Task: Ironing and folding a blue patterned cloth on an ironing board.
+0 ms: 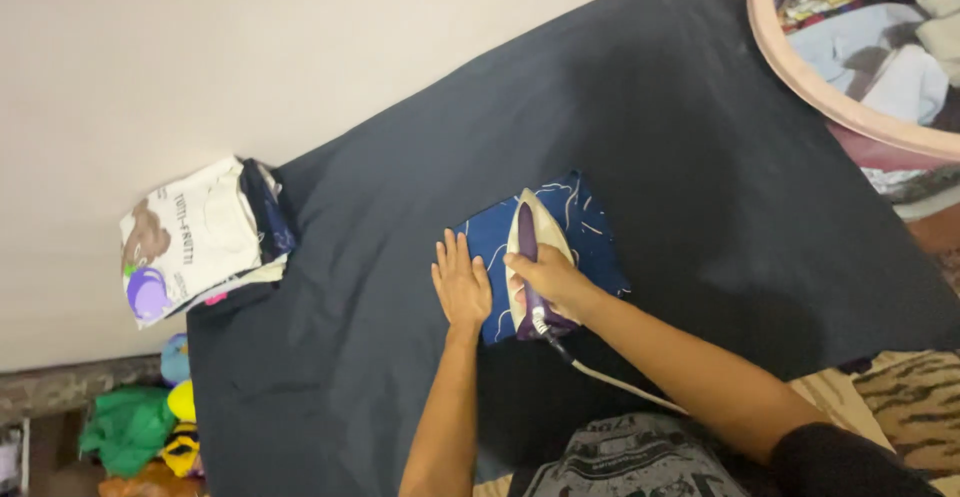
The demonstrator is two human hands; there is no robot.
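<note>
Head view looks down on a dark cloth (400, 287) spread flat, with a folded blue patterned garment (590, 227) lying near its middle. Your right hand (545, 275) has its fingers clamped around the purple handle of a cream and purple iron (535, 247), which sits on the garment, nose pointing toward 12 o'clock. Your left hand (461, 287) lies flat at 9 o'clock from the iron, fingers straight and close together, fingertips pressing the garment's left edge. The iron's cord (620, 382) trails toward 5 o'clock. A stack of folded clothes (195, 242) rests at 9 o'clock, well apart. A pink laundry basket (850, 112) sits at 2 o'clock.
</note>
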